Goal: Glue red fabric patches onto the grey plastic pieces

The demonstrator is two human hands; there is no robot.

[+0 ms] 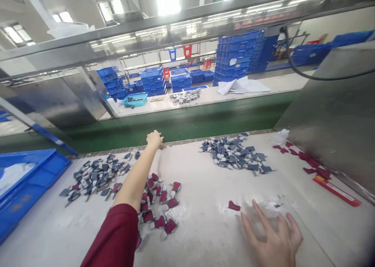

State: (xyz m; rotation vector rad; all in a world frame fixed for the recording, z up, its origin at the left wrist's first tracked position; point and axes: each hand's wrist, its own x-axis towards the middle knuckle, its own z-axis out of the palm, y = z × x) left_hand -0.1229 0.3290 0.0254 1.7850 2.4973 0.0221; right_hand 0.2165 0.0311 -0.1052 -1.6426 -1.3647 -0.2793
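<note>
My left hand [154,139] reaches out to the far edge of the table, beside the green belt. Its fingers are curled closed, and what they hold, if anything, is too small to make out. My right hand [272,237] hovers low over the near right of the table, fingers spread, holding nothing. Just left of its fingertips lies a single dark red piece [233,205]. Under and beside my left forearm is a pile of dark red and grey pieces [159,221]. Dark blue-grey and white pieces form a left pile [96,175] and a right pile [234,153].
A blue crate [55,169] stands at the left edge. Loose dark red pieces [311,160] and a red packet [336,191] lie by the metal panel [334,103] on the right. Beyond the green belt [190,120] are a teal basket [143,100] and white sheets [243,85].
</note>
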